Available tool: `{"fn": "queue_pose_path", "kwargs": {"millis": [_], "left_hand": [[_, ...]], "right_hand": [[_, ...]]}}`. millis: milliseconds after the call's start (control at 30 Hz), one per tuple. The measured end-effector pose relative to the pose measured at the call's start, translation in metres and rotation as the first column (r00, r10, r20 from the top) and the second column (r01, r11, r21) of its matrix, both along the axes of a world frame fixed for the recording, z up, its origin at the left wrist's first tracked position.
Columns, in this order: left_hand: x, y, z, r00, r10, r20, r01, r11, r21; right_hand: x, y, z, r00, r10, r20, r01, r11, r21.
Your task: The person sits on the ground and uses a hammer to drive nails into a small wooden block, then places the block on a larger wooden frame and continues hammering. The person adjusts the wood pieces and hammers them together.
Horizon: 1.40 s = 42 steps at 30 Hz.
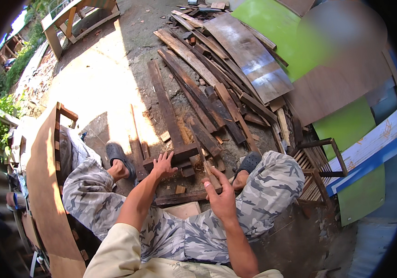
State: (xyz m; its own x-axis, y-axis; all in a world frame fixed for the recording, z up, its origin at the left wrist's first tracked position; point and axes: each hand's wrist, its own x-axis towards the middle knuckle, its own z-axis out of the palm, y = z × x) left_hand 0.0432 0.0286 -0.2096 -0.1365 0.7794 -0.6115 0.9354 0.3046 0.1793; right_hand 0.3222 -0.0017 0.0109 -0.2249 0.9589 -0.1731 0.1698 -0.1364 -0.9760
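My left hand (163, 165) lies with its fingers spread on a dark wooden beam (187, 152), which sits crosswise in front of me. A long dark plank (165, 104) runs away from the beam, and wood blocks lie under it. My right hand (221, 197) is closed around a brown wooden piece (212, 176), just right of the beam. A thin strip seems to run forward from that piece, but I cannot tell what it is. Sawdust (187, 134) is scattered beyond the beam. Another dark length of wood (180, 199) lies close before me, between my legs.
A heap of loose boards (198, 60) spreads ahead and to the right, with a metal-grey sheet (254, 55) on top. Green panels (272, 28) and a slatted wooden frame (316, 162) stand at the right. A curved wooden panel (45, 185) is at the left; a wooden bench (71, 23) stands far left.
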Motion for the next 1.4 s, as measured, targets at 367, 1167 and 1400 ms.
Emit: {"fn": "queue_pose_path", "kwargs": {"millis": [367,1167,1400], "left_hand": [[-0.007,0.006,0.009,0.999,-0.003,0.051,0.008,0.995,-0.103],[-0.027,0.031,-0.023,0.989,0.049,0.138,-0.068,0.988,0.135],[-0.032,0.044,-0.028,0.974,0.050,0.219,-0.090,0.980,0.178]], "right_hand": [[-0.002,-0.012,0.010,0.999,0.021,-0.047,-0.027,0.991,-0.129],[-0.036,-0.019,-0.035,0.964,0.131,0.232,-0.096,0.983,-0.154],[-0.039,-0.020,-0.045,0.914,0.179,0.365,-0.166,0.984,-0.065]]}}
